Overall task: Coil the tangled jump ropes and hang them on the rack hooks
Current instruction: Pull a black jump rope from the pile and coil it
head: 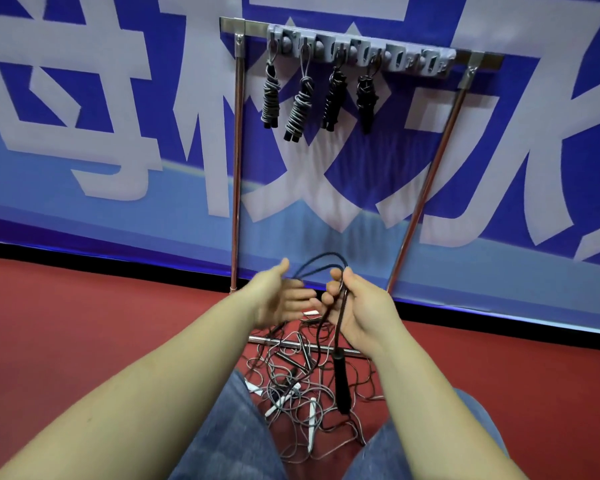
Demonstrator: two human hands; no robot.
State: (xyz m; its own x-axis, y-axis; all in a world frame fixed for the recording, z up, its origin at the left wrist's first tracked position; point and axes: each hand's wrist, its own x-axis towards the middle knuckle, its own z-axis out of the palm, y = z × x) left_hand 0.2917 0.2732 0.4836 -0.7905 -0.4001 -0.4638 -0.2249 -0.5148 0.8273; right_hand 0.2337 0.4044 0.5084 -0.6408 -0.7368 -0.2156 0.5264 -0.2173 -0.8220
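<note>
**Black rope in the right hand, four bundles hung**

The right hand [355, 308] curls its fingers round a black jump rope [340, 327], handle dangling. The left hand [279, 297] is spread open beside it. A tangled pile [302, 393] lies on the red floor [84, 323]; four coiled ropes [317, 95] hang from the rack hooks [361, 51].

just the one view here, a wide-angle cam on the person's head, looking forward and down. Both forearms come up from the bottom corners, with the left hand [278, 299] and right hand [357, 306] close in at mid-frame and denim knees right under the lens. The rope pile [309, 386] sits near on the red floor [84, 323]. The rack [361, 50] is far, up top against the blue banner [118, 133], everything tilted and bowed at the edges
</note>
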